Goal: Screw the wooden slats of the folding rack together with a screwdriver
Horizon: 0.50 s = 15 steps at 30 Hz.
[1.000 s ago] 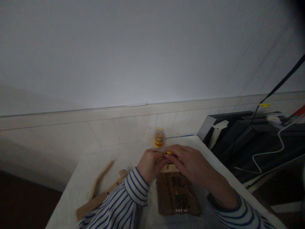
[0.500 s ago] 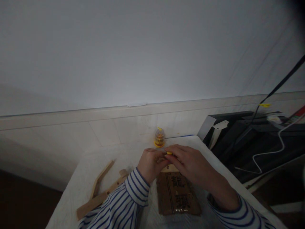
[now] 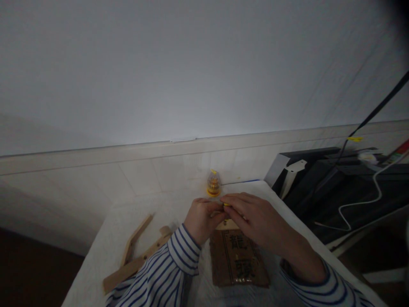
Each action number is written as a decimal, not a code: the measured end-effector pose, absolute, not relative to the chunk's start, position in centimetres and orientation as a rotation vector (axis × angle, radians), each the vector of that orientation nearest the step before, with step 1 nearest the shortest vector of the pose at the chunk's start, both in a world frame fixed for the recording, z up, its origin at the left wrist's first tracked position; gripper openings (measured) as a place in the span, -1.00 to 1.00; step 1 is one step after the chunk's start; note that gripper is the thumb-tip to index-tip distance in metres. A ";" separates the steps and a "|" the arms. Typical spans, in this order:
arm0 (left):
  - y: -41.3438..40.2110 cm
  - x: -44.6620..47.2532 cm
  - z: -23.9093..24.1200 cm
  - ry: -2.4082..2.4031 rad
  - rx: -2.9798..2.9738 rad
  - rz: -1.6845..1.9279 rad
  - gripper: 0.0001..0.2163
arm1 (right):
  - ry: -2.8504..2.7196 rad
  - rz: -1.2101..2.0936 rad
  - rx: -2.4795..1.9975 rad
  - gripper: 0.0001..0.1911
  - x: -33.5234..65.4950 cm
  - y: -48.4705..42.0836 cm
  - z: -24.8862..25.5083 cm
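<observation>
My left hand (image 3: 201,219) and my right hand (image 3: 252,215) meet above the table, fingertips close together. Between the thumb and fingers of my right hand is a small yellow piece (image 3: 226,204), mostly covered, so its kind does not show. The left thumb and fingers are pinched beside it; what they hold is hidden. Just below the hands lies a pale wooden piece (image 3: 224,224) with dark spots, partly covered. It borders a brown cardboard packet (image 3: 236,260) with large black characters and a shiny wrapping.
A clear cone-shaped case with a yellow base (image 3: 214,185) stands behind the hands. Wooden strips with holes (image 3: 137,266) lie at left on the white-covered table (image 3: 96,256). A wall (image 3: 159,166) borders the back; dark panels (image 3: 319,175) and a white cable (image 3: 380,187) are at right.
The right hand has turned slightly around the yellow piece, and less of that piece shows now. The left hand and the things on the table keep their places.
</observation>
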<state>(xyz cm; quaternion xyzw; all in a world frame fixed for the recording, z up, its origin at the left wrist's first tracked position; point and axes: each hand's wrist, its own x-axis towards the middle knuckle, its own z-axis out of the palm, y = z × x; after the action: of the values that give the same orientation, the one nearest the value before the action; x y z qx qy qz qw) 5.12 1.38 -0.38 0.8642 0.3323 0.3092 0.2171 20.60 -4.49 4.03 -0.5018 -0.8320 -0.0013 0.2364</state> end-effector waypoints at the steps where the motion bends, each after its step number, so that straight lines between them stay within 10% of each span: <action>1: 1.4 5.1 -0.3 0.920 2.392 0.850 -0.90 | -2.282 -0.009 -1.377 -0.73 20.6 -4.5 4.0; 15: 1.4 5.1 -0.5 0.843 2.408 0.851 -0.81 | -2.293 -0.058 -1.409 -0.76 20.7 -4.4 3.8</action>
<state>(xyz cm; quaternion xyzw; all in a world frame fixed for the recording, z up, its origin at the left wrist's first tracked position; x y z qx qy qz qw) 5.07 1.42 -0.45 0.8727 0.3053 0.3082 0.2241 20.66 -4.44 3.84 -0.5102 -0.8304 -0.0211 0.2230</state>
